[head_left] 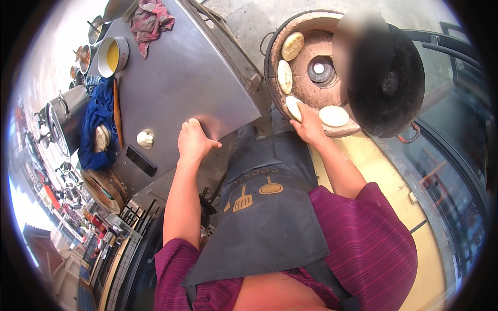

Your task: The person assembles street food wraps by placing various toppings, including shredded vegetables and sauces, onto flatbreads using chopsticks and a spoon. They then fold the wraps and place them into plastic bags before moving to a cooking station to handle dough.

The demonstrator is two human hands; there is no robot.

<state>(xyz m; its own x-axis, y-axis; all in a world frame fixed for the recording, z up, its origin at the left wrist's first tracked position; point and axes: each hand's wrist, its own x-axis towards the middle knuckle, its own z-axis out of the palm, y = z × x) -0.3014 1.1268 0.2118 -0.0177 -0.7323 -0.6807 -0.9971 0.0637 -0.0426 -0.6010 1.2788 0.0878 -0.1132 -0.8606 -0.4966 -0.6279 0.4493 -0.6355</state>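
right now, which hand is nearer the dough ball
Left. The left hand is at the table, to the right of the dough ball; the right hand is farther right, at a flatbread in the round oven.

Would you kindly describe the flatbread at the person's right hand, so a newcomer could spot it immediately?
Find the round, open oven at the upper right. The flatbread lies along the near-left curve inside it, the only one of the four showing there partly covered by the right hand.

A blur (360, 52) veils part of the round oven (317, 22) — the black lid (399, 103) too — and the right hand (309, 127) partly covers one flatbread (293, 107).
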